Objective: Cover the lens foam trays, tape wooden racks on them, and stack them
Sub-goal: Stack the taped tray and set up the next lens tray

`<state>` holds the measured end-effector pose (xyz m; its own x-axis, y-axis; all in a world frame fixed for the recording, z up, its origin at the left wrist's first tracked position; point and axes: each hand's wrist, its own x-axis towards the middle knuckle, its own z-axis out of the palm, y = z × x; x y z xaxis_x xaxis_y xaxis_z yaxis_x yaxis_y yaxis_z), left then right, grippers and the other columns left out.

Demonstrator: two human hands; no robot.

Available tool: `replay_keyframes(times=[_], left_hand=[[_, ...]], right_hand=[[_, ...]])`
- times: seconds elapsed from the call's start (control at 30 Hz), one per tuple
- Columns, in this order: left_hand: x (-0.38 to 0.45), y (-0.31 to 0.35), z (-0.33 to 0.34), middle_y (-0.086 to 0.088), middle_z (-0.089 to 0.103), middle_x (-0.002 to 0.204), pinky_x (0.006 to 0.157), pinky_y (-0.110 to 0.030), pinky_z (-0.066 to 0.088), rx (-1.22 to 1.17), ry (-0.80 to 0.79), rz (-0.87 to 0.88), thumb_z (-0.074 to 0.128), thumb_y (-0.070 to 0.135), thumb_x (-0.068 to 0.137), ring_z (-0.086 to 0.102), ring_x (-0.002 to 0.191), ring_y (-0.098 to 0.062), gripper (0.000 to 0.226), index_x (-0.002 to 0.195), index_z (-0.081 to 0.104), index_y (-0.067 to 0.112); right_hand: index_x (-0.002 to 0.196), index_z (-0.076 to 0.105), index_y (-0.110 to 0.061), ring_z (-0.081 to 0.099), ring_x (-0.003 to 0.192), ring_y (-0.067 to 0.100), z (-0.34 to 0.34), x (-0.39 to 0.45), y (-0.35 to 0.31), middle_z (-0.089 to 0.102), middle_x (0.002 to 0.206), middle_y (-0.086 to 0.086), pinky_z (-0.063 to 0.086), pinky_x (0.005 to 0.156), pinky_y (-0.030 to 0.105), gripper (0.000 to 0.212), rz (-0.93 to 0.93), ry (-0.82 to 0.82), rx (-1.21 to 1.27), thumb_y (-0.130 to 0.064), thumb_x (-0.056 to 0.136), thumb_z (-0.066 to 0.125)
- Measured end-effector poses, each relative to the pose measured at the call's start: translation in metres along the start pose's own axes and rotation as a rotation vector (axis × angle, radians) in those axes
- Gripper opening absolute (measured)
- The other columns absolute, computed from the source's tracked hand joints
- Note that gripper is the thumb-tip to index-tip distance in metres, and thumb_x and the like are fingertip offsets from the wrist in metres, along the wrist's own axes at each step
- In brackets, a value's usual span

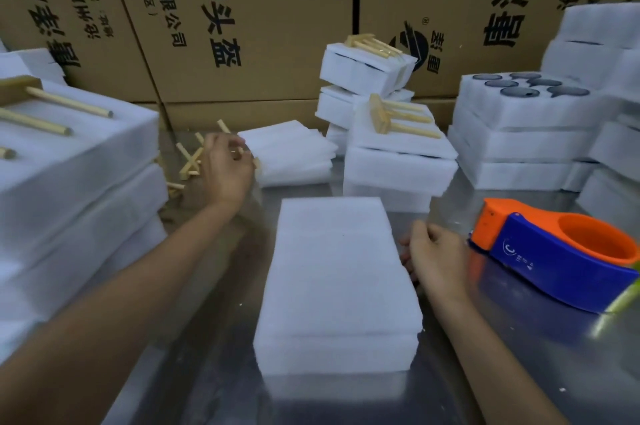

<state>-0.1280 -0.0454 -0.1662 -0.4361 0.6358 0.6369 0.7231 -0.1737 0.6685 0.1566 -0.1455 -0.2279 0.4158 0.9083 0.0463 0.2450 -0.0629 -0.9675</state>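
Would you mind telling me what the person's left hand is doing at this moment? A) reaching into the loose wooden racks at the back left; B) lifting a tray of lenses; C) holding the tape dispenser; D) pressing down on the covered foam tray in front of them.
A: the left hand is out among the loose wooden racks, fingers curled at one.

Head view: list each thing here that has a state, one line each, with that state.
Front foam tray: covered, no rack on top.
Left hand: reaching into the loose wooden racks, fingers around one.
Right hand: resting at the front tray's right edge, fingers loosely curled.
Tape dispenser: lying on the table, untouched.
Middle stack: covered, rack lying on top.
Tray of lenses: uncovered, on a stack.
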Motion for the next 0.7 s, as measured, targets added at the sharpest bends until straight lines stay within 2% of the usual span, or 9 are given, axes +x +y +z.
replay_keyframes(times=[0.1, 0.2, 0.3, 0.37, 0.43, 0.5, 0.6, 0.63, 0.7], left_hand=[[-0.008, 0.029, -0.014, -0.002, 0.057, 0.116, 0.079, -0.034, 0.055, -0.214, -0.029, -0.030, 0.055, -0.001, 0.087, 0.065, 0.092, -0.020, 0.023, 0.104, 0.063, 0.013], [-0.013, 0.055, -0.038, -0.003, 0.067, 0.112, 0.069, -0.026, 0.056, -0.594, -0.188, -0.159, 0.057, -0.008, 0.088, 0.072, 0.082, -0.017, 0.029, 0.109, 0.059, 0.012], [-0.022, 0.073, -0.071, -0.009, 0.071, 0.116, 0.077, -0.029, 0.056, -0.957, -0.435, -0.242, 0.057, -0.006, 0.091, 0.071, 0.085, -0.023, 0.030, 0.116, 0.058, 0.011], [-0.032, 0.083, -0.091, -0.009, 0.069, 0.120, 0.081, -0.029, 0.055, -1.025, -0.545, -0.209, 0.056, -0.003, 0.093, 0.070, 0.088, -0.023, 0.030, 0.119, 0.060, 0.011], [-0.046, 0.091, -0.105, -0.006, 0.069, 0.121, 0.082, -0.027, 0.055, -0.960, -0.592, -0.107, 0.057, -0.001, 0.093, 0.070, 0.088, -0.022, 0.034, 0.122, 0.062, 0.014], [-0.064, 0.101, -0.113, 0.000, 0.071, 0.119, 0.082, -0.024, 0.055, -0.794, -0.589, 0.048, 0.059, -0.001, 0.093, 0.072, 0.089, -0.021, 0.037, 0.123, 0.065, 0.019], [-0.100, 0.105, -0.115, 0.005, 0.075, 0.102, 0.078, -0.024, 0.054, -0.466, -0.574, 0.329, 0.064, 0.001, 0.091, 0.071, 0.086, -0.014, 0.041, 0.120, 0.068, 0.030], [-0.113, 0.103, -0.113, 0.004, 0.075, 0.102, 0.078, -0.027, 0.055, -0.333, -0.594, 0.443, 0.065, 0.002, 0.091, 0.070, 0.085, -0.012, 0.041, 0.120, 0.068, 0.032], [-0.136, 0.097, -0.109, 0.007, 0.073, 0.114, 0.084, -0.029, 0.053, -0.084, -0.693, 0.650, 0.062, 0.004, 0.093, 0.067, 0.093, -0.005, 0.041, 0.124, 0.067, 0.030]], right_hand=[[0.076, 0.065, 0.001, 0.054, 0.035, 0.015, -0.004, -0.004, -0.006, 0.068, 0.061, 0.017, 0.035, 0.032, 0.020, 0.033, 0.013, -0.021, 0.032, -0.018, 0.093, 0.044], [0.078, 0.065, -0.001, 0.052, 0.034, 0.014, -0.008, -0.007, -0.011, 0.066, 0.062, 0.017, 0.036, 0.031, 0.020, 0.030, 0.021, -0.034, 0.054, -0.015, 0.093, 0.044], [0.077, 0.065, -0.003, 0.052, 0.033, 0.014, -0.009, -0.011, -0.013, 0.064, 0.060, 0.016, 0.035, 0.031, 0.019, 0.029, 0.029, -0.044, 0.066, -0.014, 0.093, 0.044], [0.076, 0.064, -0.003, 0.052, 0.034, 0.015, -0.010, -0.012, -0.013, 0.064, 0.059, 0.015, 0.035, 0.031, 0.019, 0.028, 0.029, -0.045, 0.075, -0.014, 0.093, 0.044], [0.074, 0.064, -0.004, 0.053, 0.034, 0.016, -0.011, -0.013, -0.012, 0.063, 0.057, 0.014, 0.036, 0.032, 0.020, 0.028, 0.026, -0.043, 0.081, -0.014, 0.092, 0.045], [0.073, 0.063, -0.005, 0.053, 0.035, 0.016, -0.011, -0.014, -0.011, 0.062, 0.055, 0.013, 0.037, 0.032, 0.021, 0.027, 0.020, -0.041, 0.090, -0.013, 0.091, 0.045], [0.072, 0.062, -0.004, 0.052, 0.036, 0.013, -0.011, -0.017, -0.010, 0.060, 0.055, 0.012, 0.040, 0.033, 0.023, 0.027, 0.007, -0.043, 0.113, -0.012, 0.091, 0.045], [0.072, 0.062, -0.004, 0.051, 0.036, 0.012, -0.012, -0.018, -0.009, 0.059, 0.056, 0.012, 0.040, 0.034, 0.023, 0.027, 0.006, -0.040, 0.120, -0.012, 0.091, 0.045], [0.071, 0.061, -0.005, 0.050, 0.035, 0.011, -0.013, -0.020, -0.009, 0.058, 0.056, 0.011, 0.040, 0.034, 0.021, 0.027, 0.004, -0.035, 0.130, -0.011, 0.092, 0.045]])
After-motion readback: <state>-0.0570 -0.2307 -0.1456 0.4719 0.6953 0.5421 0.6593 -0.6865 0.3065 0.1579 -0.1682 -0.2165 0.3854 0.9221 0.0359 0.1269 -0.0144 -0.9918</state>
